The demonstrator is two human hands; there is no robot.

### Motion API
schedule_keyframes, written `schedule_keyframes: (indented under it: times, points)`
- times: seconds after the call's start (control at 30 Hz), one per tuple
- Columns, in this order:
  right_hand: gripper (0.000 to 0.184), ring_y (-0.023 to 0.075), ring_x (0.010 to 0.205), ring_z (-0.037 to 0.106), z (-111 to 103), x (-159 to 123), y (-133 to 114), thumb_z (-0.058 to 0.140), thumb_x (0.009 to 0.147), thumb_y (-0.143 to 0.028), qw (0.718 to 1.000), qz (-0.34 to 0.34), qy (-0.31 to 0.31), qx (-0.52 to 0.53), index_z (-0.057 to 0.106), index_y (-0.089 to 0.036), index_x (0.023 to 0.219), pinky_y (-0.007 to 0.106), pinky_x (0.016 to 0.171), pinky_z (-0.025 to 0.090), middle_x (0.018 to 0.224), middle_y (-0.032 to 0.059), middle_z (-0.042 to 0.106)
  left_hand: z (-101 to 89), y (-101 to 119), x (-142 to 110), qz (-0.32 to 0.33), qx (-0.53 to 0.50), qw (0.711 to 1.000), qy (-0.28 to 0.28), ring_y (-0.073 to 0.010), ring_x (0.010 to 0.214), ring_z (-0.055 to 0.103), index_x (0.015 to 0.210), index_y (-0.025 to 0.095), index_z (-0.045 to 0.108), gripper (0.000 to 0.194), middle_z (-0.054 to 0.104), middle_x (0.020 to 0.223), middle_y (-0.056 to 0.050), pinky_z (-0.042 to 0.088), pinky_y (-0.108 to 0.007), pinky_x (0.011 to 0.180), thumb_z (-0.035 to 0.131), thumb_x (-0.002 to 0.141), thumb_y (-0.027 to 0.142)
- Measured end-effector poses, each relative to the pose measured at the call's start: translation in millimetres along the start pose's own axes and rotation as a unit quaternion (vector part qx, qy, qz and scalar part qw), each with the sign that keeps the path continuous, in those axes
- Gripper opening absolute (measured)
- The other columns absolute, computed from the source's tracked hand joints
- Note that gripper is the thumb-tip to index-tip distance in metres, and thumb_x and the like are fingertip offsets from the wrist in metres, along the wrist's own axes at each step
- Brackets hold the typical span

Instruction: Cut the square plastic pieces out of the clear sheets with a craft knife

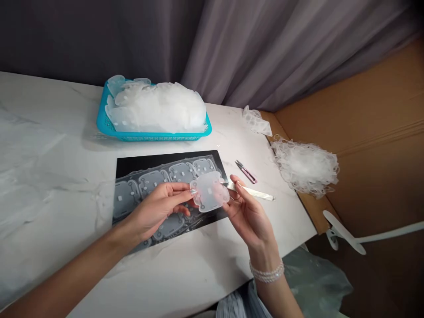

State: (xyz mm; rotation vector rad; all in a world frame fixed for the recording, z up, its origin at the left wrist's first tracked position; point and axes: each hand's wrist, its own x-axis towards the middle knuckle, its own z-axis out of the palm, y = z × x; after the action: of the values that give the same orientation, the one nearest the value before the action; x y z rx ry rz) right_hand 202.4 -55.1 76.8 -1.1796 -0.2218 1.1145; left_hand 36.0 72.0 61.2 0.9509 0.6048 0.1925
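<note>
Both hands hold one translucent white plastic piece (210, 193) above the table. My left hand (159, 210) pinches its left edge between thumb and fingers. My right hand (247, 212) grips its right edge with the fingers curled behind it. Under the hands lies a black mat (132, 165) with a sheet of several joined plastic pieces (155, 181) on it. A white rolled stick-like tool (256, 192) lies just right of my right hand, partly hidden behind the fingers.
A turquoise basket (152, 134) heaped with white plastic pieces stands at the back. Small purple snips (247, 172) lie right of the mat. A heap of white trimmings (306, 167) sits at the table's right edge, beside brown cardboard (371, 128).
</note>
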Motion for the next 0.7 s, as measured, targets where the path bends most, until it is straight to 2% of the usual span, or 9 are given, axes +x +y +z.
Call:
schedule_keyframes:
  times: [0.1, 0.17, 0.27, 0.33, 0.4, 0.47, 0.5, 0.57, 0.7]
  points:
    - [0.017, 0.0189, 0.086, 0.071, 1, 1, 3, 0.064, 0.089, -0.033, 1.0, -0.003, -0.005, -0.015, 0.07, -0.025, 0.103, 0.033, 0.075, 0.059, 0.09, 0.0033, 0.076, -7.7, 2, -4, -0.012, 0.022, 0.999, 0.028, -0.0101, 0.069, 0.057, 0.081, 0.016, 0.076, 0.019, 0.068, 0.076, -0.003, 0.046, -0.016, 0.056, 0.073, 0.084, 0.035]
    - [0.018, 0.0141, 0.069, 0.066, -1, 0, 4, 0.065, 0.088, -0.034, 0.999, -0.013, -0.012, -0.028, 0.07, -0.024, 0.103, 0.026, 0.06, 0.054, 0.091, 0.003, 0.075, -8.9, 4, -5, -0.012, 0.032, 0.999, 0.041, -0.0085, 0.063, 0.053, 0.076, 0.016, 0.074, 0.019, 0.064, 0.071, -0.001, 0.044, -0.016, 0.055, 0.075, 0.082, 0.034]
    - [0.026, 0.0081, 0.046, 0.053, -4, -2, 1, 0.063, 0.089, -0.037, 0.998, 0.001, -0.024, -0.054, 0.068, -0.025, 0.111, 0.023, 0.045, 0.044, 0.095, 0.0035, 0.075, -7.6, 8, -7, -0.017, 0.036, 0.998, 0.046, -0.0078, 0.055, 0.049, 0.064, 0.017, 0.067, 0.026, 0.056, 0.057, 0.003, 0.04, -0.016, 0.05, 0.077, 0.08, 0.035]
    - [0.03, 0.0105, 0.047, 0.059, -5, -3, -2, 0.06, 0.09, -0.041, 0.996, 0.025, -0.033, -0.078, 0.065, -0.025, 0.114, 0.024, 0.042, 0.044, 0.1, 0.0057, 0.075, -7.5, 10, -9, -0.027, 0.033, 0.998, 0.039, -0.009, 0.051, 0.05, 0.062, 0.018, 0.065, 0.03, 0.053, 0.048, 0.003, 0.039, -0.017, 0.046, 0.075, 0.082, 0.038]
    - [0.032, 0.0187, 0.063, 0.072, -7, -5, -4, 0.056, 0.091, -0.045, 0.993, 0.041, -0.048, -0.095, 0.064, -0.025, 0.114, 0.028, 0.049, 0.053, 0.106, 0.0076, 0.075, -9.1, 11, -10, -0.031, 0.023, 0.999, 0.038, -0.0123, 0.054, 0.06, 0.068, 0.018, 0.068, 0.027, 0.063, 0.052, 0.0, 0.044, -0.018, 0.046, 0.074, 0.083, 0.04]
    - [0.032, 0.0264, 0.084, 0.077, -9, -6, -5, 0.053, 0.092, -0.046, 0.991, 0.042, -0.072, -0.103, 0.063, -0.025, 0.113, 0.039, 0.065, 0.061, 0.106, 0.0082, 0.076, -11.7, 10, -10, -0.017, -0.01, 0.999, 0.043, -0.019, 0.068, 0.071, 0.082, 0.017, 0.074, 0.032, 0.075, 0.071, -0.007, 0.055, -0.023, 0.056, 0.068, 0.085, 0.048]
    - [0.032, 0.0285, 0.092, 0.076, -10, -6, -5, 0.051, 0.092, -0.047, 0.99, 0.035, -0.083, -0.108, 0.063, -0.025, 0.112, 0.045, 0.074, 0.062, 0.105, 0.0082, 0.077, -13.0, 10, -10, -0.002, -0.03, 0.999, 0.043, -0.0226, 0.077, 0.074, 0.089, 0.015, 0.076, 0.039, 0.078, 0.081, -0.01, 0.059, -0.028, 0.063, 0.065, 0.087, 0.052]
    - [0.032, 0.0301, 0.103, 0.073, -11, -7, -4, 0.047, 0.094, -0.045, 0.988, 0.014, -0.103, -0.115, 0.063, -0.024, 0.112, 0.056, 0.09, 0.057, 0.1, 0.0082, 0.078, -15.2, 7, -9, 0.033, -0.051, 0.997, 0.044, -0.0261, 0.089, 0.075, 0.096, 0.014, 0.078, 0.044, 0.079, 0.094, -0.012, 0.063, -0.035, 0.076, 0.061, 0.089, 0.055]
    - [0.032, 0.0288, 0.113, 0.069, -11, -8, -4, 0.041, 0.099, -0.041, 0.987, -0.014, -0.132, -0.091, 0.066, -0.024, 0.106, 0.06, 0.106, 0.046, 0.101, 0.0078, 0.079, -16.8, 3, -7, 0.07, -0.02, 0.995, 0.071, -0.0208, 0.09, 0.075, 0.099, 0.02, 0.079, 0.023, 0.079, 0.099, -0.005, 0.064, -0.032, 0.082, 0.079, 0.081, 0.035]
